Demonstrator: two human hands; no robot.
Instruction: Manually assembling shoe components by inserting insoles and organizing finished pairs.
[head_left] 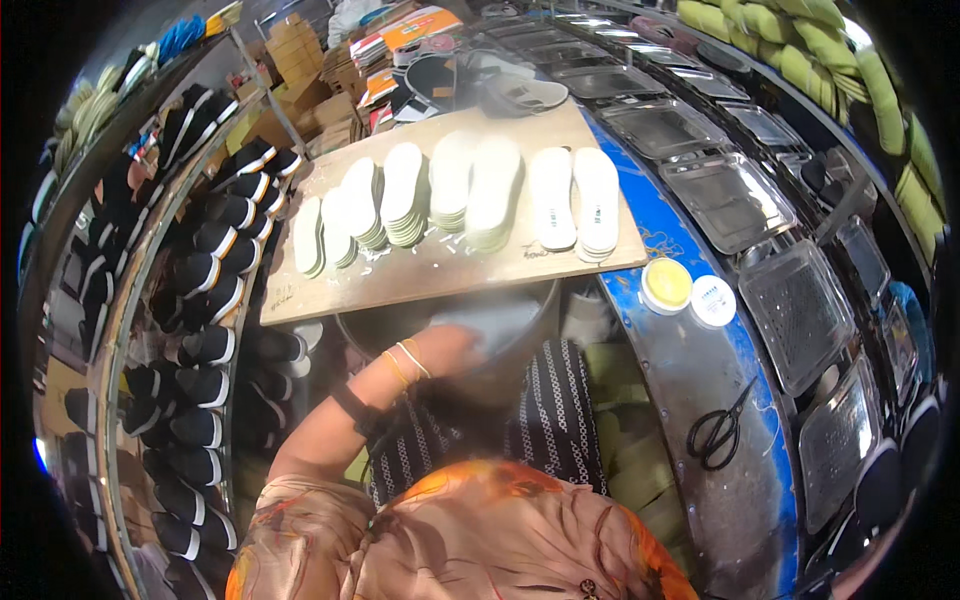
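Centrally, my left hand point(450, 345) presses a blurred pale sheet point(495, 325) below the board point(440, 265); its grip and the sheet's axis are unclear. Insole stacks point(470, 190) run lengthwise toward the frame's top.

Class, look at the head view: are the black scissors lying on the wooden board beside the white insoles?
No, the scissors lie on the metal bench, apart from the wooden board and its white insoles.

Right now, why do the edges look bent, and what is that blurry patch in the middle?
Head view: the fisheye lens bows the conveyor rim and shoe racks toward the frame's black corners; the left hand smears with motion blur below the board; metal trays catch glare; the right hand is not visible.
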